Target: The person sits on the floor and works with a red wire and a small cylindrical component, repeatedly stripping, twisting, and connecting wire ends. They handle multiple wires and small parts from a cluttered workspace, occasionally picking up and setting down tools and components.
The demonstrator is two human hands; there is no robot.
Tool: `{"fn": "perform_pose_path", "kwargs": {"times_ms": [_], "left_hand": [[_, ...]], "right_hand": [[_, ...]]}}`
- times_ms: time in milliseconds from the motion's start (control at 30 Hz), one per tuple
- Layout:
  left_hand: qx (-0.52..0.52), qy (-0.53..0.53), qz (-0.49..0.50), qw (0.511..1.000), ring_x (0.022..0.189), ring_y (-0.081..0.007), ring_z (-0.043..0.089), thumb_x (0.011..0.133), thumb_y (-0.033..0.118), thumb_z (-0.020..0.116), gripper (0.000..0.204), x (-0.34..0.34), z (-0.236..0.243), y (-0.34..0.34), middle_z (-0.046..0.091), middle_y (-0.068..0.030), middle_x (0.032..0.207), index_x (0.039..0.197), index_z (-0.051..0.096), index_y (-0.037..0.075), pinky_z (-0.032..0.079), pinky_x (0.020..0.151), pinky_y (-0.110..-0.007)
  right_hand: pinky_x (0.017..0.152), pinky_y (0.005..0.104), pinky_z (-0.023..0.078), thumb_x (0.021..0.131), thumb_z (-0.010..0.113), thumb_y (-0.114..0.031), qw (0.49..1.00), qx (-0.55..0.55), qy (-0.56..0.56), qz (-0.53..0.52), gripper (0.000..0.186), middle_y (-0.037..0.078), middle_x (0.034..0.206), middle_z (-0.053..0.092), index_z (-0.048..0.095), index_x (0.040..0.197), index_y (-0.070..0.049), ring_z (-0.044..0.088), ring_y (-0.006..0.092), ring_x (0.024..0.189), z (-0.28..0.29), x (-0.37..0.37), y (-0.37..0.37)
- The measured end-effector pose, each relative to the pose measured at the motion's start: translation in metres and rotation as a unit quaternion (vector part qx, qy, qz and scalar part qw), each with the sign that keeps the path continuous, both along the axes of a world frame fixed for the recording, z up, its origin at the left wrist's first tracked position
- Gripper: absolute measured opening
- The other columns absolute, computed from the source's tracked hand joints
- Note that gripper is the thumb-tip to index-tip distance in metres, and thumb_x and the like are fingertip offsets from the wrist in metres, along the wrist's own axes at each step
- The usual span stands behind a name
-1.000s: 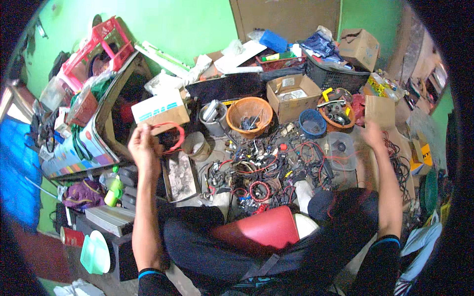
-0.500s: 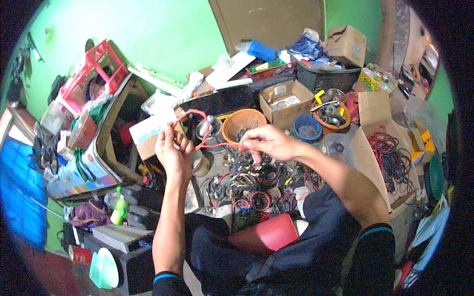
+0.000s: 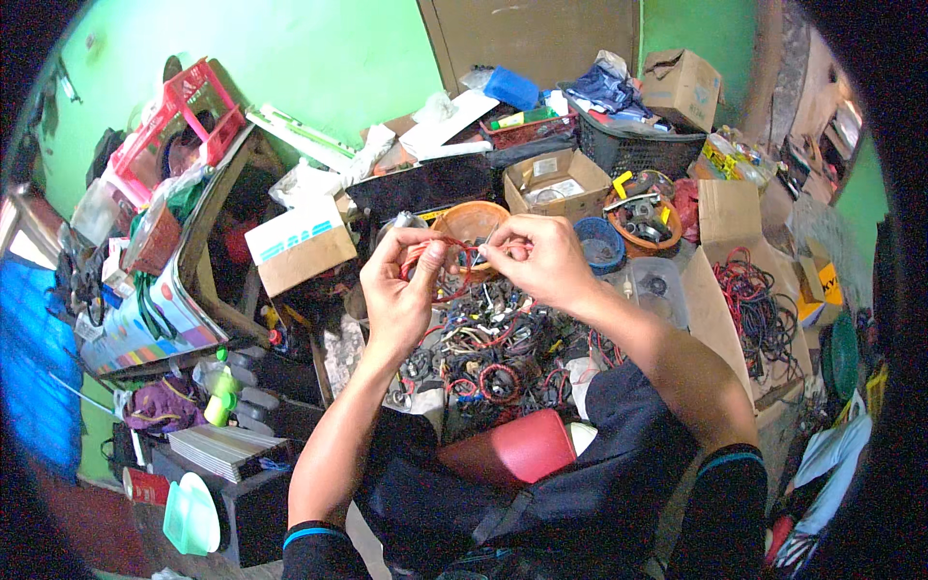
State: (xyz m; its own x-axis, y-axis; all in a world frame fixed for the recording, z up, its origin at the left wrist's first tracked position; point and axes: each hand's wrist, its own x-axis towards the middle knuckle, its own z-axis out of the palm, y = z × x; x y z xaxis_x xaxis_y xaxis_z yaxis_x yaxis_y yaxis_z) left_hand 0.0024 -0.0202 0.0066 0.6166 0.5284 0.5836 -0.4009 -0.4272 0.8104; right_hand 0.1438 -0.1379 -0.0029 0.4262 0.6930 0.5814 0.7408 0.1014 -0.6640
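Note:
A thin red wire [image 3: 454,292] runs in a loose loop between my two hands. My left hand [image 3: 404,280] is closed round a bunch of it, with orange-red strands showing between thumb and fingers. My right hand [image 3: 541,256] pinches the wire between thumb and forefinger, close beside the left. Both are held up over a heap of tangled wires and small plugs [image 3: 493,338]. Behind them stands an orange bowl [image 3: 476,217], partly hidden by the fingers.
A cardboard box of red and black cables [image 3: 764,319] is at the right. Beyond the heap are a blue bowl [image 3: 601,244], a clear plastic tub [image 3: 660,290] and an open carton [image 3: 556,184]. A white-and-brown box [image 3: 300,246] lies left. A red cushioned seat [image 3: 512,447] shows near me.
My hands have come closer together. The left moved right and the right moved slightly up, and the wire between them went from a stretched span to a small loop.

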Motion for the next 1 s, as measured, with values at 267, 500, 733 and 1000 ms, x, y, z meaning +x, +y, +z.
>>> {"fn": "perform_pose_path", "kwargs": {"times_ms": [267, 500, 733, 1000], "left_hand": [[-0.075, 0.089, -0.089, 0.989, 0.062, -0.0069, 0.054, 0.089, 0.020, 0.058, 0.018, -0.012, 0.000, -0.001, 0.062, -0.0057, 0.074, 0.091, 0.054, 0.003, 0.039, 0.052, -0.018], [-0.043, 0.048, -0.068, 0.996, 0.065, -0.0082, 0.057, 0.089, 0.014, 0.058, 0.013, -0.008, -0.002, 0.001, 0.063, -0.0061, 0.077, 0.091, 0.055, 0.001, 0.043, 0.056, -0.020], [-0.071, 0.104, -0.168, 0.978, 0.072, -0.0101, 0.060, 0.087, 0.006, 0.059, 0.011, -0.008, -0.004, -0.015, 0.062, -0.0065, 0.080, 0.094, 0.056, -0.002, 0.050, 0.067, -0.024], [-0.079, 0.113, -0.107, 0.985, 0.053, -0.0042, 0.050, 0.091, 0.019, 0.055, 0.016, -0.003, -0.004, -0.005, 0.063, -0.0048, 0.072, 0.096, 0.056, 0.004, 0.038, 0.046, -0.018]], "right_hand": [[0.045, 0.0258, 0.043, 0.077, 0.066, -0.009, 0.992, -0.009, 0.089, 0.090, 0.023, 0.004, 0.060, 0.057, 0.054, 0.094, -0.001, 0.054, 0.0092, 0.050, -0.009, -0.002, 0.003], [0.039, 0.0199, 0.042, 0.086, 0.062, -0.013, 0.918, -0.115, 0.316, 0.212, 0.032, 0.003, 0.062, 0.059, 0.050, 0.114, -0.003, 0.055, 0.0072, 0.046, 0.006, -0.004, -0.004], [0.048, 0.0302, 0.044, 0.076, 0.056, -0.001, 0.985, -0.146, 0.077, 0.053, 0.017, 0.005, 0.063, 0.063, 0.064, 0.091, -0.001, 0.060, 0.0141, 0.056, -0.001, 0.002, 0.002], [0.056, 0.0262, 0.049, 0.079, 0.064, -0.006, 0.962, -0.059, 0.192, 0.182, 0.013, 0.005, 0.076, 0.064, 0.066, 0.090, -0.002, 0.061, 0.0129, 0.064, -0.011, 0.015, 0.004]]}}
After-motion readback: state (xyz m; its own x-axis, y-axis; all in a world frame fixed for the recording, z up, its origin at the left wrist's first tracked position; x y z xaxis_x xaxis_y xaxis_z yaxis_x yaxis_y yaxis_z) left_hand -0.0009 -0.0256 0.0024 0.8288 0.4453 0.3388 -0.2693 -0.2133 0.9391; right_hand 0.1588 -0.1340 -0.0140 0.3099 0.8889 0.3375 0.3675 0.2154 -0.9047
